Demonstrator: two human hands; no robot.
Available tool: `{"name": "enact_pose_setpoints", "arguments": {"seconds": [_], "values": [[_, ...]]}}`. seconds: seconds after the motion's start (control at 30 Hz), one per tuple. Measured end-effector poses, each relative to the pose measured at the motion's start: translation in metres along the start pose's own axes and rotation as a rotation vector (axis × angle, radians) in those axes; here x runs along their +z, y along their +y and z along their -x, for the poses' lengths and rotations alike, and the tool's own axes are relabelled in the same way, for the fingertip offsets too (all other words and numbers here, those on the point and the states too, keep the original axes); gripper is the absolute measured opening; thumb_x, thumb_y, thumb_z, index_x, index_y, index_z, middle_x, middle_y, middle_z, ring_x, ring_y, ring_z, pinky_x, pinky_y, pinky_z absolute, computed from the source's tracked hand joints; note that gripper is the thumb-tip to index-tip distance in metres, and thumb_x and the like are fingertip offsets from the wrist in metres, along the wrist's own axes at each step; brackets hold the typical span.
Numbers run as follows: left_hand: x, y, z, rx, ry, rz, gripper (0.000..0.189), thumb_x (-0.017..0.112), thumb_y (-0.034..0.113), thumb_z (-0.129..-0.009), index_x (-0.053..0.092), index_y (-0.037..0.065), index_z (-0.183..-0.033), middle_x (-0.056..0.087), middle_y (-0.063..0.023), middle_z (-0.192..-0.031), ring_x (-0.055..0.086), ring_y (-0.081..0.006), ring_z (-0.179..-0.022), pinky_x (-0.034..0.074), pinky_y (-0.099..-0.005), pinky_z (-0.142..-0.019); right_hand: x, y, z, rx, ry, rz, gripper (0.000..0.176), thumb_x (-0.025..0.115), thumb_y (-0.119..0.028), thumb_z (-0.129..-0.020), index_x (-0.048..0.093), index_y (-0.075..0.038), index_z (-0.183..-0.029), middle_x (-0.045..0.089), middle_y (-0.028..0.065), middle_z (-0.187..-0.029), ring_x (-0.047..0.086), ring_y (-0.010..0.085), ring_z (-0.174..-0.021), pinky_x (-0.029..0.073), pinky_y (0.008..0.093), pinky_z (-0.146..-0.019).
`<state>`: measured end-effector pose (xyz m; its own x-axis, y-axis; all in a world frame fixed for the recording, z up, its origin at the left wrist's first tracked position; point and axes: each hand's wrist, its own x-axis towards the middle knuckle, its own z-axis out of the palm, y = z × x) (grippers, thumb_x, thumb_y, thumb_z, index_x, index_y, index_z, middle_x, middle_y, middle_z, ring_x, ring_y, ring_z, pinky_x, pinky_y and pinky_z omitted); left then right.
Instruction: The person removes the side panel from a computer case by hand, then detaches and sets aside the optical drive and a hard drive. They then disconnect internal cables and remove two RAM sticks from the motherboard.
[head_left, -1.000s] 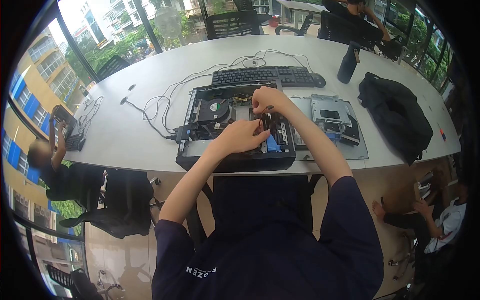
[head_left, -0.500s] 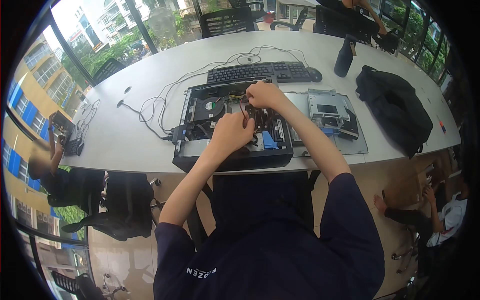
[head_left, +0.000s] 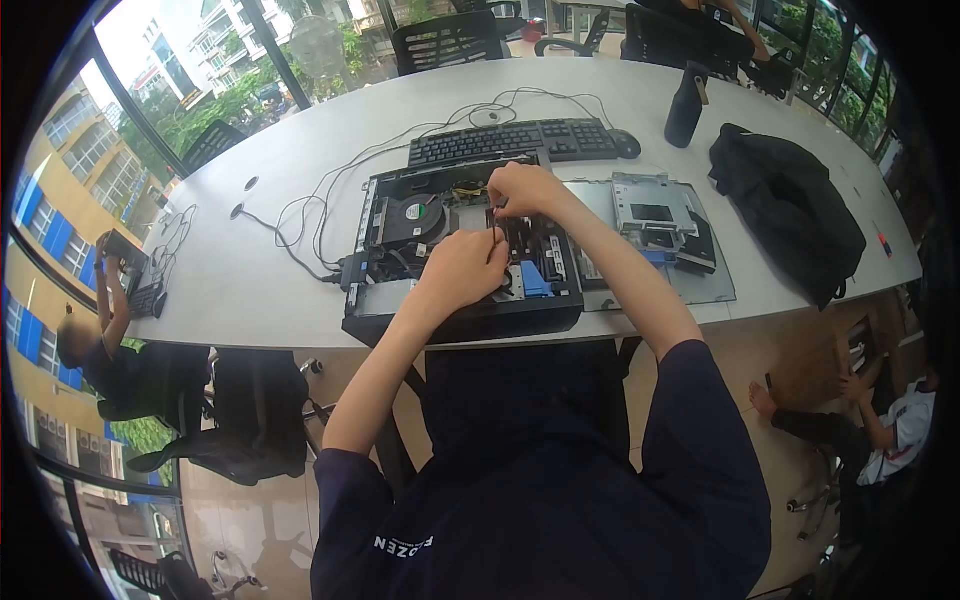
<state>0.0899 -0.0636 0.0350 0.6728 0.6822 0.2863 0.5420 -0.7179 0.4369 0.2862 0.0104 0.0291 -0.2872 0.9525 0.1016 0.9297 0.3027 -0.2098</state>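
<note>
An opened black computer case (head_left: 462,325) lies flat at the table's near edge. Its round fan (head_left: 415,217) sits at the left inside, and a blue plastic part (head_left: 535,280) is at the front right. My left hand (head_left: 465,267) reaches over the middle of the case, fingers pinched at a thin dark cable. Just above and to its right, my right hand (head_left: 525,190) has its fingers closed near the same cable. Their fingertips are close together, and the pinched ends are too small to make out clearly.
Behind the case are a keyboard (head_left: 515,143) and a mouse (head_left: 626,146). A metal drive bracket (head_left: 655,205) rests on a panel (head_left: 715,275) at right. Farther right stand a dark bottle (head_left: 685,105) and a black bag (head_left: 785,210). Other people sit left, right and behind.
My right fingers have lowered slightly towards my left fingertips. The reddish cable seen between my hands earlier now shows less. The whole view has shifted slightly.
</note>
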Motion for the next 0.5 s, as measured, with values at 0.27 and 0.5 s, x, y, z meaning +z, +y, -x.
{"name": "enact_pose_setpoints", "arguments": {"seconds": [0.27,0.5], "values": [[-0.006,-0.001,-0.002,0.055,-0.195,0.061,0.032,0.049,0.030,-0.100,0.063,0.002,-0.094,0.065,-0.0228,-0.075,0.065,-0.0426,-0.077,0.049,-0.0511,-0.074,-0.005,-0.004,0.002,0.028,0.024,-0.060,0.022,0.078,-0.021,-0.076,0.073,-0.009,-0.093,0.072,0.0121,-0.100,0.070,0.0300,-0.098,0.056,0.0425,-0.085],[-0.008,0.001,-0.001,0.036,-0.240,0.083,0.037,0.048,0.035,-0.101,0.064,0.002,-0.095,0.065,-0.0221,-0.072,0.066,-0.0415,-0.076,0.048,-0.0495,-0.074,0.013,0.003,-0.001,-0.048,0.197,0.157,0.025,0.077,-0.025,-0.080,0.073,-0.005,-0.093,0.070,0.0126,-0.104,0.068,0.0291,-0.103,0.055,0.0413,-0.089]]}}
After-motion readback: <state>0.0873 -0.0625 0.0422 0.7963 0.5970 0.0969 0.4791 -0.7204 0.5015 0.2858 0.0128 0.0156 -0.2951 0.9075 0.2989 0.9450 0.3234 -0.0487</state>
